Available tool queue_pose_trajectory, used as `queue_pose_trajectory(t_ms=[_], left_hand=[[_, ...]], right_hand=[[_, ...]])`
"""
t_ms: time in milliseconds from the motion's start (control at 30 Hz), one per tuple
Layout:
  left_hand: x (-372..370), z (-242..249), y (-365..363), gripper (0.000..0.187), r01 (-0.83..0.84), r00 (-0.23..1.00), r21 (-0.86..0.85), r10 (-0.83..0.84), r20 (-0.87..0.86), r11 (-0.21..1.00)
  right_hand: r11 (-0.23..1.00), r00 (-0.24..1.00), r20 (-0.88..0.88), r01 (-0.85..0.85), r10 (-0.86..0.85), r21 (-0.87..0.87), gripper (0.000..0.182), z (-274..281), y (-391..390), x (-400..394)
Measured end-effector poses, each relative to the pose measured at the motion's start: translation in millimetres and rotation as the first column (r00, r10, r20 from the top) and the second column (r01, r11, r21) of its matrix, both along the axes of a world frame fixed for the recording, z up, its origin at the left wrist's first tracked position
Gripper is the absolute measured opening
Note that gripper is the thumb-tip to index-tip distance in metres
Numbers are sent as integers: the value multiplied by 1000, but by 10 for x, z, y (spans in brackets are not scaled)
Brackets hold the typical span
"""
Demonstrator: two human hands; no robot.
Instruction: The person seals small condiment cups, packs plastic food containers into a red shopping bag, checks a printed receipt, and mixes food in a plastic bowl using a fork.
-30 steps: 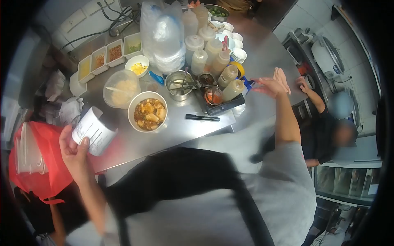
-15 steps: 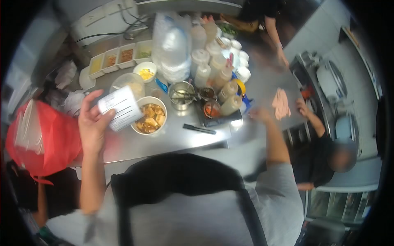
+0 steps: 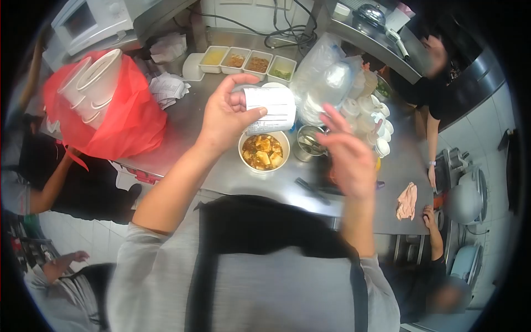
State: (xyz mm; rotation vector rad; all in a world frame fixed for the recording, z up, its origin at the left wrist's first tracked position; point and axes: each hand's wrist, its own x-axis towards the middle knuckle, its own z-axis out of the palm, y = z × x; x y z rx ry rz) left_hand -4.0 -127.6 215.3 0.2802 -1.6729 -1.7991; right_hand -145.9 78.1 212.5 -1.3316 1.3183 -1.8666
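A white printed receipt slip (image 3: pixel 272 110) is pinched between the thumb and fingers of my left hand (image 3: pixel 225 119), raised above the counter. Just below the slip, a white bowl (image 3: pixel 264 170) holds tofu pieces (image 3: pixel 263 150) in brown sauce. My right hand (image 3: pixel 352 160) is raised to the right of the bowl, slightly blurred, its fingers apart with nothing visible in them. Behind that hand stands a small metal pot (image 3: pixel 301 155) with utensils. A black marker (image 3: pixel 312 191) lies on the counter between the bowl and my right forearm.
White topping tubs (image 3: pixel 257 63) line the back. A red bag (image 3: pixel 130 130) with white containers stands left. Clear plastic bags (image 3: pixel 326 77) and squeeze bottles (image 3: pixel 362 108) stand behind my right hand. A pinkish cloth (image 3: pixel 406 202) lies right. Other people stand on both sides.
My view has turned left. My right hand has come from the far right of the counter toward the receipt slip. My left hand still holds the slip, now above the bowl's back edge.
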Motion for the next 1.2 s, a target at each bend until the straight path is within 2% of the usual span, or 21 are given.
queue_pose_trajectory(t_ms=[67,167,267,367,467,567,667,767,800,833,867,900,933,967,1000,1033,1067,1100,1133,1167,1200], left_hand=[[35,-4,9,53,7,1000,-3,-7,-16,1000],[94,8,12,52,4,1000,-3,-4,-21,1000],[139,-5,7,52,-13,1000,-23,13,1,1000],[153,-21,-15,51,-19,1000,-68,20,15,998],[170,-33,-13,52,-22,998,-115,29,61,993],[181,-48,27,52,10,996,-101,-1,87,995],[171,-102,113,59,87,993,-50,-82,85,995],[140,-117,137,69,208,978,51,-207,-24,977],[125,-123,119,73,264,963,93,-258,-78,960],[89,-140,70,74,271,962,121,-266,-58,955],[39,-141,81,59,188,981,75,-183,-67,979],[6,-192,43,45,150,988,26,-149,-33,988],[0,-159,68,34,139,990,56,-138,-27,989],[21,-118,77,33,94,995,-49,-95,-13,994],[49,-94,84,32,78,996,-49,-80,-46,996],[67,-95,61,34,49,992,-57,-55,-110,997],[112,-75,35,36,-31,993,-122,17,-116,992],[167,-75,-4,35,-55,987,-127,35,-156,990],[234,-84,-67,36,-63,984,-107,43,-174,992],[283,-95,-119,32,-104,982,-117,83,-171,988],[320,-112,-153,28,-150,977,-126,127,-169,981]], right_hand=[[999,995,-90,41,-39,15,15,-23,-395,103],[994,1000,3,-4,4,105,19,-142,-660,103],[996,998,-11,62,-62,64,19,-214,-749,159],[994,989,-116,101,-95,46,43,-251,-793,180],[999,988,153,-27,30,-23,76,-108,-755,263],[1000,974,226,8,-7,-3,98,-40,-777,294],[999,923,384,6,7,-35,94,-118,-803,223],[997,954,297,57,-42,-42,90,-224,-723,217],[995,987,134,85,-91,56,89,-242,-668,228],[978,990,-29,139,-136,156,87,-263,-579,259],[945,967,-194,213,-167,250,86,-268,-465,285],[951,963,-221,208,-157,231,77,-165,-313,352],[933,903,-305,346,-304,95,72,-105,-156,268],[888,817,-373,457,-440,-47,66,-43,43,116],[804,727,-357,575,-586,-150,59,-7,263,-136],[690,614,-324,683,-720,-239,52,29,486,-386],[533,489,-217,804,-845,-265,44,26,773,-783],[330,257,-486,941,-835,-70,37,-37,1116,-1118],[265,234,-595,964,-769,36,35,-398,1459,-1654],[159,354,-774,934,-525,320,39,-721,1715,-2073],[-34,516,-822,842,-241,539,44,-938,1878,-2292]])
